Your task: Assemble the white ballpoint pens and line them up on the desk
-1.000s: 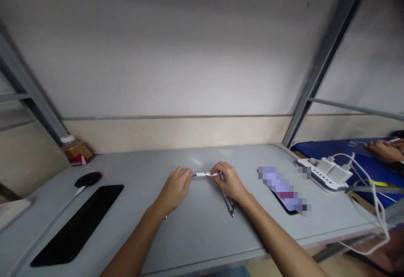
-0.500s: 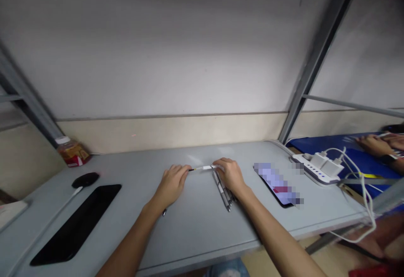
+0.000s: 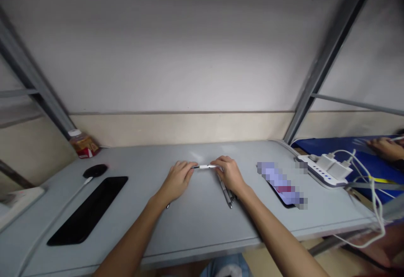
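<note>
A slim pen point(image 3: 206, 166) with a white barrel lies level between my two hands, just above the desk. My left hand point(image 3: 179, 178) pinches its dark end with thumb and fingers. My right hand point(image 3: 229, 174) is closed on the white end, and the fingers hide part of it. Several grey pens point(image 3: 226, 193) lie together on the desk under and beside my right hand, partly covered by it. A small metallic tip point(image 3: 168, 206) of something, perhaps another pen, peeks out by my left wrist; the remainder is hidden.
On the grey desk point(image 3: 202, 226) are a black phone-shaped slab point(image 3: 88, 211), a round black disc point(image 3: 95, 170) with a white cable, a drink bottle point(image 3: 83, 143), a blurred-out phone point(image 3: 282, 186) and a power strip point(image 3: 322, 171). Another person's hand point(image 3: 385, 147) is at far right.
The dark stretch between my left fingers and the white barrel has become shorter as my hands drew closer. The whole view has shifted slightly, with things at left appearing farther right.
</note>
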Action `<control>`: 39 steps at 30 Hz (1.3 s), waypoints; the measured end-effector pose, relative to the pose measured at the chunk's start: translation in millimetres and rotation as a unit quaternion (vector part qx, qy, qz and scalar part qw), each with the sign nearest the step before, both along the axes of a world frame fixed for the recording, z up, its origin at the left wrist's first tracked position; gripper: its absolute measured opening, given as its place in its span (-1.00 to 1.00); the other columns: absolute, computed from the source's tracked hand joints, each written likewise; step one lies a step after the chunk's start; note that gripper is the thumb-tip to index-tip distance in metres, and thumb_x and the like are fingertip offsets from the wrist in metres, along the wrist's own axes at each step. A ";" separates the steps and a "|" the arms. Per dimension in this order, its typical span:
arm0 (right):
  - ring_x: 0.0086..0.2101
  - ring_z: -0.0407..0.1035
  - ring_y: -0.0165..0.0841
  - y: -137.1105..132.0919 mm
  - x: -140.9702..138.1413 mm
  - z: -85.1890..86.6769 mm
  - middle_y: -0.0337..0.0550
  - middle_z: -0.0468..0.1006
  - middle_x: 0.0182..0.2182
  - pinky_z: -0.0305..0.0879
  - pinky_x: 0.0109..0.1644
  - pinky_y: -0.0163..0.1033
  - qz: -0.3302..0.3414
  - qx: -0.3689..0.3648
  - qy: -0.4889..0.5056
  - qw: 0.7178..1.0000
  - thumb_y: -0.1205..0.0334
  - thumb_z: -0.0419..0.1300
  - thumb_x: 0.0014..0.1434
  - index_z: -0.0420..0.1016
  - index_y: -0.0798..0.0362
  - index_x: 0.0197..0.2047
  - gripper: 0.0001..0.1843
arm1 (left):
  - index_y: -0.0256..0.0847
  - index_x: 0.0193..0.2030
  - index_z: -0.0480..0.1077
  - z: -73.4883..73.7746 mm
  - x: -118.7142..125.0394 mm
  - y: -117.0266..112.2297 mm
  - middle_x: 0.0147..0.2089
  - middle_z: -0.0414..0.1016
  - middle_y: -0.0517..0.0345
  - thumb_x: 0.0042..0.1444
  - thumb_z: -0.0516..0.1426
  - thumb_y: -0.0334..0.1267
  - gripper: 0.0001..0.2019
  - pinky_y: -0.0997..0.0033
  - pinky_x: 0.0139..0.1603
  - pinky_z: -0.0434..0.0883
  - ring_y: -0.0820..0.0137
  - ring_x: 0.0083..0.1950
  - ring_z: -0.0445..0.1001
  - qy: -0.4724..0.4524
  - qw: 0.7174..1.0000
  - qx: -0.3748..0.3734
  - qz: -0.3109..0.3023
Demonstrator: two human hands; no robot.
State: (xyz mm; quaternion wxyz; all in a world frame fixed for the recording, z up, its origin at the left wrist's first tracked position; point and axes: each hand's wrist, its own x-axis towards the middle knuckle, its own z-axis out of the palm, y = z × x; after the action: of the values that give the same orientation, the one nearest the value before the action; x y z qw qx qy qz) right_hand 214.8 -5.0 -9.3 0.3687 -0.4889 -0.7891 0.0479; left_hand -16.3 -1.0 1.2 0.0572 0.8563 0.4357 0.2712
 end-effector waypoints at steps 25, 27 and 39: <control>-0.21 0.37 -0.29 -2.8 -5.1 5.4 -0.14 0.57 -0.25 0.25 -0.09 -0.21 0.038 -0.027 0.089 0.995 0.47 0.18 0.13 0.59 -0.04 -0.14 -0.71 | -0.08 -0.04 0.37 4.0 2.3 -3.3 -0.22 0.42 0.12 0.35 -0.15 -0.17 -0.70 0.20 -0.03 0.25 0.29 -0.13 0.28 0.026 1.000 0.002 0.003; -0.21 0.38 -0.30 -3.3 -6.2 6.7 -0.15 0.58 -0.25 0.25 -0.09 -0.21 0.046 -0.027 0.096 0.994 0.46 0.18 0.13 0.59 -0.04 -0.15 -0.72 | -0.10 -0.06 0.36 4.6 4.1 -4.7 -0.19 0.42 0.13 0.35 -0.15 -0.17 -0.71 0.21 -0.03 0.25 0.30 -0.13 0.28 0.009 1.000 -0.007 0.002; -0.33 0.43 -0.33 -5.1 -6.6 9.4 -0.14 0.61 -0.33 0.28 -0.27 -0.29 0.108 -0.154 0.239 0.953 0.15 0.27 0.10 0.60 0.05 -0.23 -0.80 | -0.15 -0.26 0.33 7.0 5.9 -5.9 -0.29 0.36 0.15 0.35 -0.19 -0.19 -0.68 0.24 -0.06 0.27 0.31 -0.17 0.25 -0.007 1.000 -0.015 -0.027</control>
State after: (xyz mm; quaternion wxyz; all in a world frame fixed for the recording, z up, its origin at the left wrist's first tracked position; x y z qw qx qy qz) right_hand 208.2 -10.1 0.1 0.4593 -0.4257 -0.7094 0.3235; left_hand -10.4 -6.9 8.2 0.0801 0.8647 0.4163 0.2694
